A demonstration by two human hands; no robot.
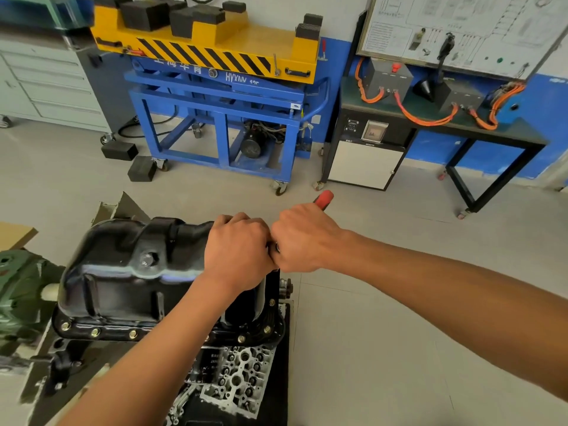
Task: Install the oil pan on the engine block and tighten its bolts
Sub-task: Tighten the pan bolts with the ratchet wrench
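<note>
Hands meet over the far right end of the pan [123,265], knuckle against knuckle. The right hand [302,238] is clenched round a tool [324,198]; only its red handle end shows, sticking up and away past the fingers [295,215]. A small bit of metal shows in the seam between the two hands. The left hand [239,244] sits back-up on top of the pan with its fingers curled tight, but whether they grasp the tool's other end is hidden under the hand.

The black, glossy pan lies bottom-up on the block [236,376], with its flange seated all along the near edge. Brass-coloured bolts [95,332] sit in the flange holes along the near side and round the right corner. A drain plug [147,260] faces the camera on the pan's side wall. Below the flange, the block's pale metal face full of holes shows between the forearms.

A green machine part [18,287] sits just left of the pan. On the grey floor [368,333] beyond stands a blue wheeled cart [221,112] with a yellow, black-striped top, and two black pads [142,169] lie beside its left wheel. To the right is a dark counter [519,135] carrying orange cables [424,118], and a grey drawer cabinet [46,87] stands at far left.
</note>
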